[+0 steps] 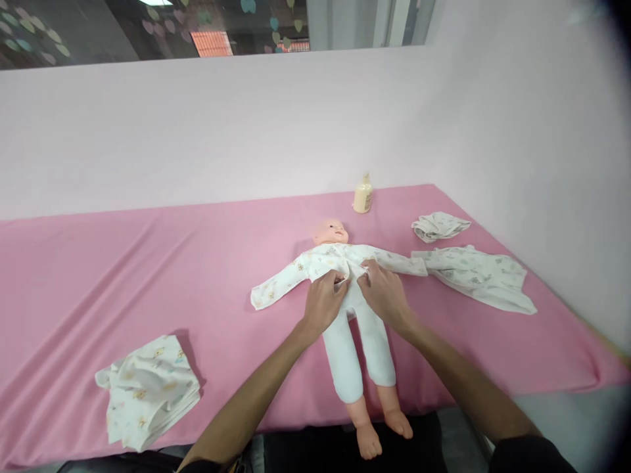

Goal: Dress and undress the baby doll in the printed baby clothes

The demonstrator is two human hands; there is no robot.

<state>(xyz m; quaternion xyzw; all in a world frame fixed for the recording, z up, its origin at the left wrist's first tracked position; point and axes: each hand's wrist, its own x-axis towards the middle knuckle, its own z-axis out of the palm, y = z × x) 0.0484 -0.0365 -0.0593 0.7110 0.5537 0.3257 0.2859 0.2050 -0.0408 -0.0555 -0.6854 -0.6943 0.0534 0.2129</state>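
A baby doll (359, 355) lies on its back, head away from me, its bare feet past the table's front edge. It wears a white long-sleeved baby shirt (323, 259) with small prints, sleeves spread to both sides. My left hand (326, 299) pinches the shirt's front edge at the doll's belly. Opposite it, my right hand (383, 290) pinches the other front edge, a small gap between the two hands. Fingers of both hands are closed on the cloth. Whether a fastener sits between the fingertips is too small to tell.
The pink sheet (221, 276) covers the table against a white wall. A pale yellow pump bottle (363, 196) stands behind the doll's head. Folded printed clothing (150, 391) lies front left; a bundled cloth (438, 226) and a spread printed garment (483, 276) lie right.
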